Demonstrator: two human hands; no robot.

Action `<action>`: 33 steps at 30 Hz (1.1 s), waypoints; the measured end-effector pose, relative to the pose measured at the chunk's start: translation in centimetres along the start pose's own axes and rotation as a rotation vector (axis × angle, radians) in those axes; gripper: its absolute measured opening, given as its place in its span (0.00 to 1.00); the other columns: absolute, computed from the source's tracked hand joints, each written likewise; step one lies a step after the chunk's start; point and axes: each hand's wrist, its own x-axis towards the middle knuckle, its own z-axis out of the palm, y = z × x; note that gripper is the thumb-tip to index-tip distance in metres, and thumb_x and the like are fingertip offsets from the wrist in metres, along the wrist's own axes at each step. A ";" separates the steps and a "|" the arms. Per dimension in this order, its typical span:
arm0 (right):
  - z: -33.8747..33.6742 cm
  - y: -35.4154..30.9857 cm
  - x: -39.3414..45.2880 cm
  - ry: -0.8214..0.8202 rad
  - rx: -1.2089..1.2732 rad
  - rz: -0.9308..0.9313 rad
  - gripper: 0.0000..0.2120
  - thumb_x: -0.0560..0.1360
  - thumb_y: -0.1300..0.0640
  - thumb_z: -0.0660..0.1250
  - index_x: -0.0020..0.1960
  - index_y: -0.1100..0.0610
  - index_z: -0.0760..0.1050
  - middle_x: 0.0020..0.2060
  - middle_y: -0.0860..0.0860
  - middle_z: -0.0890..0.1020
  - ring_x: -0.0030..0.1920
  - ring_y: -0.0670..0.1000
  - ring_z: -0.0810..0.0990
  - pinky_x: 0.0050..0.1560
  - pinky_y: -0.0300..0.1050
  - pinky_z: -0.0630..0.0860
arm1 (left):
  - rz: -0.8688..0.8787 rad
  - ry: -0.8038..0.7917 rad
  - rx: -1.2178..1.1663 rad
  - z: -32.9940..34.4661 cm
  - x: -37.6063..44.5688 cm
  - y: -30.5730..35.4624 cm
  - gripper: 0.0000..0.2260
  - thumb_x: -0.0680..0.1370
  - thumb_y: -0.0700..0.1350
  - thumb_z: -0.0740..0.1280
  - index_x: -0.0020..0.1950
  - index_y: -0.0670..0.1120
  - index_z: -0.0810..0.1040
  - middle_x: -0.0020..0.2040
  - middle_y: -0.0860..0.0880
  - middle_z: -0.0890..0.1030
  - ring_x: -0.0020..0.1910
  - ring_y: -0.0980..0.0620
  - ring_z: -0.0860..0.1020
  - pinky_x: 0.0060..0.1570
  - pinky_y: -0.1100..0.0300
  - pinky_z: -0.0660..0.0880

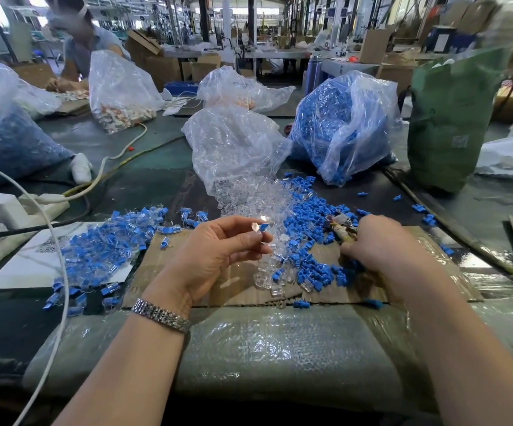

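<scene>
Nearest, bubble wrap (279, 348) covers the bench (156, 158) edge, and just beyond it the left hand (215, 256), palm up, pinches a small clear-and-blue part (261, 226) between thumb and fingertips above a cardboard sheet (163, 262). To its right, the right hand (378, 244) rests among loose blue caps (310, 229), its curled fingers gripping a brownish object (344, 233) too blurred to identify. Farther back, clear pieces (249, 198) spill from a clear bag (233, 142), with a bag of blue caps (341, 124) beside it.

Bright diffuse daylight from far windows, glare on plastic bags (233, 142), wide-angle edge bending, blurred corners
</scene>
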 end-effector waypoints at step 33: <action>-2.4 -5.5 -5.8 -0.572 0.747 -0.430 0.14 0.83 0.53 0.62 0.52 0.64 0.76 0.41 0.55 0.87 0.44 0.56 0.87 0.56 0.60 0.81 | 0.043 0.129 -0.018 -0.2 0.7 -0.4 0.13 0.66 0.43 0.77 0.50 0.46 0.88 0.54 0.42 0.86 0.53 0.46 0.84 0.58 0.52 0.81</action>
